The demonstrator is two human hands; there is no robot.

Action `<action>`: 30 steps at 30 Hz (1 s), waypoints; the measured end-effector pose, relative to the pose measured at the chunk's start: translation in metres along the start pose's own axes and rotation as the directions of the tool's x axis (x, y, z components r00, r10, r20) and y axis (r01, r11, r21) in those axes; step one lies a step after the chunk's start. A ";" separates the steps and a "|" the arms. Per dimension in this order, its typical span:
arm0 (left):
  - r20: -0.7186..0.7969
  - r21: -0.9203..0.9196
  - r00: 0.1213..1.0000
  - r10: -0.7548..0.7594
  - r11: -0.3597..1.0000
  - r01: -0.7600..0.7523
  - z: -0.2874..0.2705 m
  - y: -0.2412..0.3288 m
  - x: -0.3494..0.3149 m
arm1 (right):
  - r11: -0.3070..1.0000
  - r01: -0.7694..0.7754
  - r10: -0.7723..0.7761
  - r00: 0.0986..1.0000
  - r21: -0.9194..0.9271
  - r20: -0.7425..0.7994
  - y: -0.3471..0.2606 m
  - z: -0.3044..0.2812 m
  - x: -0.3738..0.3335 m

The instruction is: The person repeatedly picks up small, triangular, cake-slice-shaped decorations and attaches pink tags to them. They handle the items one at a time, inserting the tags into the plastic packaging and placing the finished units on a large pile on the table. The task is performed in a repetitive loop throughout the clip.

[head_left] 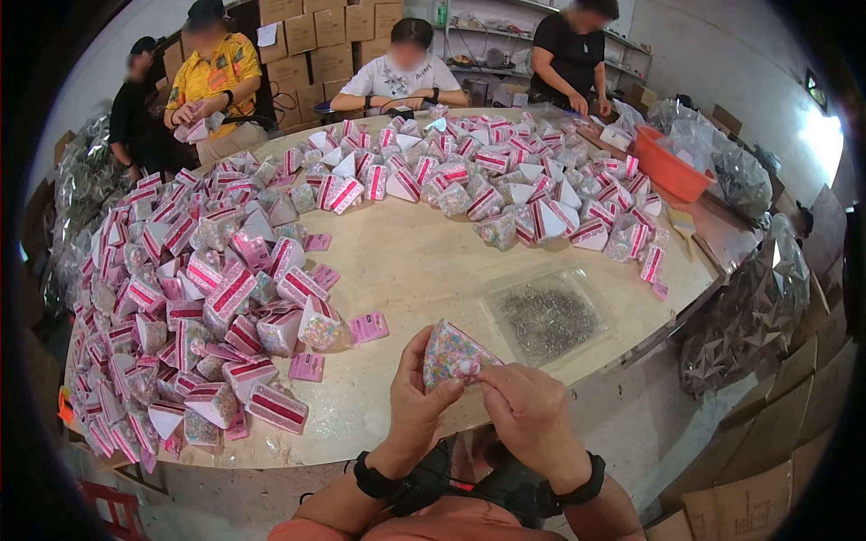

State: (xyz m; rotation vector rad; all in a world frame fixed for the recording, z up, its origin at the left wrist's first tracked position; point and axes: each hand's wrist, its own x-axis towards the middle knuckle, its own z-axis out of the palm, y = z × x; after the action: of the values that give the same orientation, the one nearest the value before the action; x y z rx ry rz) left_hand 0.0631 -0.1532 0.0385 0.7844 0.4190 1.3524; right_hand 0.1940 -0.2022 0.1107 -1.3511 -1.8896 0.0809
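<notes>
My left hand (419, 397) is closed around a cake-slice-shaped ornament (457, 353) with pastel sprinkles on its top, held just above the table's near edge. At the slice's right corner, my right hand (529, 406) is closed in a pinch against it. Whatever small thing those fingertips hold is hidden. Beyond my right hand lies a shallow clear tray (603, 331) filled with thin metal pieces. Left of my hands, a large pile of similar pink-and-white cake-slice ornaments (278, 406) covers the table, some with pink tags (368, 327).
More slices spread along the far side of the wooden table (397, 248). A brush (683, 225) and an orange basin (672, 167) are at the right. Several people stand or sit around the far side. Cardboard boxes (749, 491) and silvery plastic bags (758, 307) stand right of the table.
</notes>
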 end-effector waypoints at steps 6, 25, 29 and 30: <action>0.011 -0.027 0.999 -0.050 0.998 0.050 0.001 -0.001 0.001 | 1.000 -0.016 0.016 1.000 0.015 0.004 0.002 0.000 0.001; -0.043 -0.003 0.998 -0.042 0.999 0.042 0.001 -0.008 0.003 | 0.999 -0.046 0.046 0.999 0.016 0.003 0.009 0.007 0.003; -0.043 0.042 0.999 0.000 0.999 0.002 0.003 -0.010 0.002 | 0.999 -0.039 0.039 0.999 0.022 -0.012 0.009 0.006 0.004; -0.045 0.066 0.999 0.020 0.998 -0.017 0.003 -0.010 0.002 | 0.999 -0.048 0.048 0.999 0.018 -0.010 0.009 0.006 0.003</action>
State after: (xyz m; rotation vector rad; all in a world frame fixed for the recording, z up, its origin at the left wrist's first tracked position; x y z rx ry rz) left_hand 0.0725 -0.1524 0.0342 0.8141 0.4954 1.3819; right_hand 0.1967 -0.1934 0.1037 -1.3831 -1.8439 0.1142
